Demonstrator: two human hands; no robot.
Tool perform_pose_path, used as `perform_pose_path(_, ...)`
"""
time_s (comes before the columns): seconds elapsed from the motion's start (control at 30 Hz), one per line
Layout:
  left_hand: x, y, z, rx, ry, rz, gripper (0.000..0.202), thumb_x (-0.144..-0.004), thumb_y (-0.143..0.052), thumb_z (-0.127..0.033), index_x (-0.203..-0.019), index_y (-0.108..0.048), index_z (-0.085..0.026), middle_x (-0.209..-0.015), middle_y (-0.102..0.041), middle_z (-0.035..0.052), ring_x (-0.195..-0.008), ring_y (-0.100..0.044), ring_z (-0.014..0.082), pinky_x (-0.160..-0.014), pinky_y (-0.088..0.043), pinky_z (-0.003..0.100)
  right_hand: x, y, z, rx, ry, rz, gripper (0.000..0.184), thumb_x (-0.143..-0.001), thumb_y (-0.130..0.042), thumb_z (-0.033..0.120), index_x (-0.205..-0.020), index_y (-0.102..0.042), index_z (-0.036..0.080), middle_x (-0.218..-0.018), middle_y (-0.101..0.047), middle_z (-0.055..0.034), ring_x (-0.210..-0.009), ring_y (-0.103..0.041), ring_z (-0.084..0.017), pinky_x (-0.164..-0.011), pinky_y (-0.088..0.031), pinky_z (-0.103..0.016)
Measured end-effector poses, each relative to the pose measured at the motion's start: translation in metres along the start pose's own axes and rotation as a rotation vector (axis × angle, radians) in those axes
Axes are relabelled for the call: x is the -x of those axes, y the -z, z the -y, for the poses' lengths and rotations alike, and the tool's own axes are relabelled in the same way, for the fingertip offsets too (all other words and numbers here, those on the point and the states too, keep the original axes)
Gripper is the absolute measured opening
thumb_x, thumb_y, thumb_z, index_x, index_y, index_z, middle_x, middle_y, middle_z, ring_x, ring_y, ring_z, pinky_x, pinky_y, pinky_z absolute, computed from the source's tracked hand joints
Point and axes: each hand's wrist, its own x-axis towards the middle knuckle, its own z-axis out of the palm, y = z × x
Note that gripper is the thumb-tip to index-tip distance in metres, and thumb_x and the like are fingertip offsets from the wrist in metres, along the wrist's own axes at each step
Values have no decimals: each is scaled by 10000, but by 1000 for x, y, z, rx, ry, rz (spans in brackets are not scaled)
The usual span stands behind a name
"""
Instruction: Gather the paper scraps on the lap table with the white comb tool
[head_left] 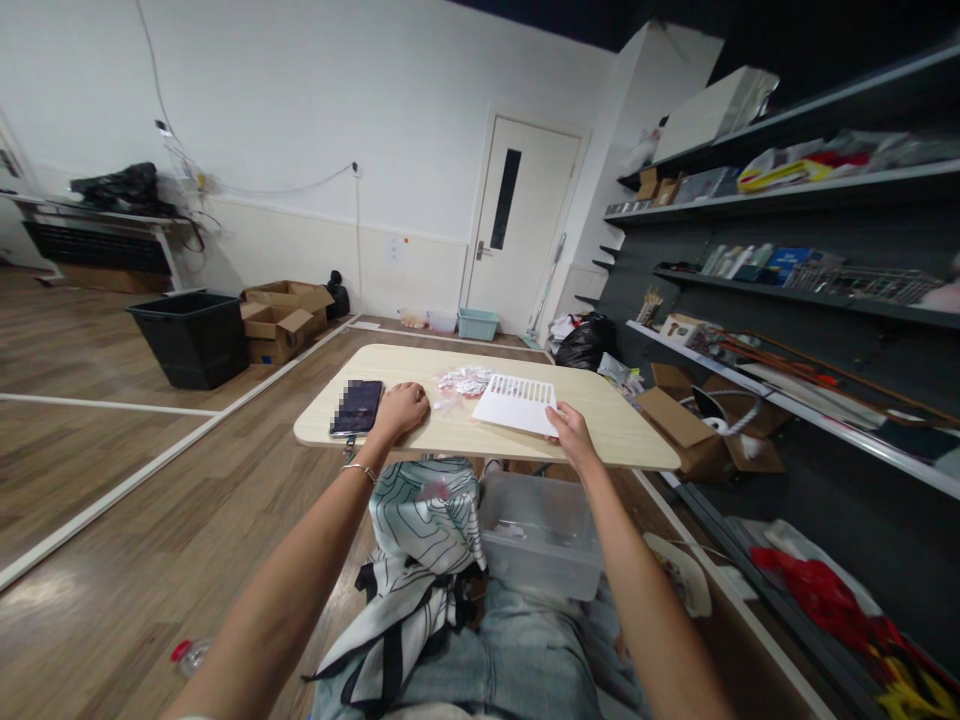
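On the pale table (592,400), my right hand (574,433) is closed on the lower right corner of a white card with a row of slots (517,405). The card is tilted just above the tabletop. My left hand (405,408) rests on the table with its fingers curled under; whatever they may hold is hidden. Left of it lies a dark phone (360,408), partly blurred out. A pile of small white and pinkish pieces (465,381) is spread behind the card, too small to make out.
A clear plastic bin (540,535) stands by my lap under the table's near edge, beside patterned cloth (427,515). Loaded shelves (787,290) and an open carton (686,425) are at the right. A black bin (191,340) and cardboard boxes (281,315) stand at the left.
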Motion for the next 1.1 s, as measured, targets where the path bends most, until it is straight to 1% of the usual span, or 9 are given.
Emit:
perform_pose_path(0.27, 0, 1, 0, 0, 2, 15, 361, -939, -437, -311, -1082, -742, -180, -1224, -733, 152, -1153, -644, 303, -990, -475, 386, 5, -3, 3, 63, 8, 105, 502, -717, -812, 604, -956, -641, 197, -726, -726, -36, -558, -613, -162, -450, -493, -246)
perform_pose_path(0.47, 0, 2, 0, 11, 6, 23, 346, -937, -447, -313, -1075, -739, -187, -1221, -735, 147, -1156, -641, 303, -989, -471, 383, 5, -5, 3, 91, -20, 143, 488, -689, -827, 597, -907, -622, 211, -692, -702, -23, -557, -626, -176, -466, -514, -270)
perform_pose_path(0.57, -1, 2, 0, 12, 9, 28, 338, -930, -456, -308, -1071, -741, -193, -1208, -738, 142, -1157, -641, 296, -991, -469, 373, 5, -4, 3, 95, -15, 153, 488, -680, -831, 601, -884, -615, 213, -631, -666, -3, -560, -624, -182, -466, -485, -261)
perform_pose_path(0.67, 0, 2, -1, 13, 12, 28, 347, -926, -459, -309, -1086, -743, -192, -1211, -738, 142, -1165, -639, 296, -1007, -466, 378, 5, -4, 3, 114, 14, 168, 490, -685, -829, 599, -883, -641, 193, -584, -637, 8, -577, -628, -187, -484, -455, -250)
perform_pose_path(0.73, 0, 3, -1, 11, 16, 29, 356, -928, -456, -310, -1102, -742, -189, -1219, -736, 143, -1176, -635, 296, -1019, -462, 383, 4, -4, 2, 113, 24, 186, 497, -681, -834, 593, -899, -668, 178, -616, -665, -6, -601, -639, -190, -513, -470, -258)
perform_pose_path(0.8, 0, 3, -1, 10, 17, 29, 364, -932, -450, -310, -1111, -741, -185, -1225, -736, 144, -1185, -632, 296, -1026, -459, 384, 4, -4, 3, 98, 33, 197, 501, -670, -846, 585, -907, -691, 171, -695, -713, -32, -642, -660, -195, -554, -502, -272)
perform_pose_path(0.87, 0, 3, -2, 11, 17, 27, 371, -935, -443, -311, -1116, -740, -180, -1229, -735, 147, -1183, -633, 298, -1022, -461, 384, 4, -4, 2, 82, 46, 189, 499, -656, -860, 579, -902, -708, 173, -772, -746, -52, -688, -680, -203, -593, -529, -284)
perform_pose_path(0.93, 1, 3, -2, 12, 17, 24, 375, -935, -442, -313, -1119, -739, -177, -1234, -734, 148, -1178, -635, 300, -1018, -464, 386, 4, -2, 2, 71, 52, 166, 496, -648, -866, 589, -884, -714, 181, -807, -757, -57, -715, -690, -212, -604, -542, -290)
perform_pose_path(1.1, 1, 3, -1, 20, 17, 20, 360, -932, -455, -313, -1106, -746, -190, -1232, -736, 141, -1181, -636, 298, -1014, -463, 376, 2, 1, -1, 43, 36, 95, 543, -604, -879, 656, -842, -698, 203, -780, -750, -41, -662, -672, -198, -566, -550, -281)
